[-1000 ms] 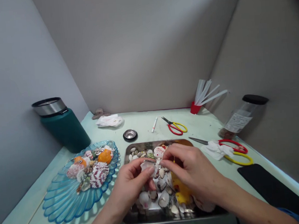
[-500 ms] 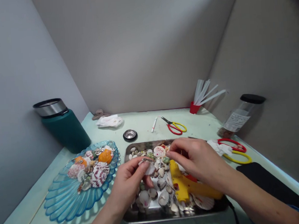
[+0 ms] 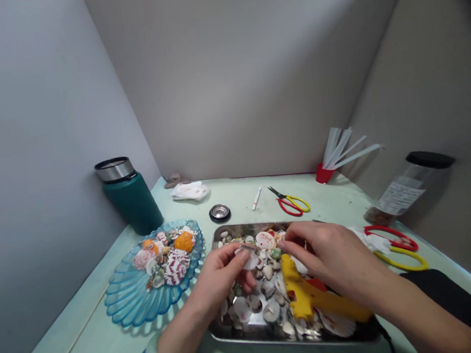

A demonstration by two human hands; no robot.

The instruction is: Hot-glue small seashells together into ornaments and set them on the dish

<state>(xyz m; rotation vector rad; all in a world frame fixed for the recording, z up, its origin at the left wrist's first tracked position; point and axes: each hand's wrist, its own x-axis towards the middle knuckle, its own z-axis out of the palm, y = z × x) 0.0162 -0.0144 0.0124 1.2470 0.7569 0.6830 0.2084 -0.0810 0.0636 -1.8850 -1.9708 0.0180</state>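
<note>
Between the thumb and fingers of my left hand (image 3: 226,269) is a white seashell (image 3: 251,260), held above the left side of the metal tray (image 3: 248,338). A narrow silvery metal piece (image 3: 247,247) lies along the shell's top edge, by my thumb. My right hand (image 3: 327,251) hovers over the tray's right side, thumb and fingertips pinched together; whatever they may hold is too small to make out. Below that hand, a yellow glue gun (image 3: 300,296) rests on the shells. Loose seashells (image 3: 271,309) in white, grey and brown fill much of the tray.
To the left stand a blue scalloped plate (image 3: 125,299) bearing shells and a green bottle (image 3: 134,203). Behind the tray lie a round lid (image 3: 220,213), a marker (image 3: 256,199) and scissors (image 3: 292,202). Glue sticks in a red cup (image 3: 324,173), a jar (image 3: 403,190) and more scissors (image 3: 405,258) are rightward.
The camera has turned a little to the left, so the whole scene sits farther right. Both hands keep nearly the same poses over the tray, and the left still holds the shell.
</note>
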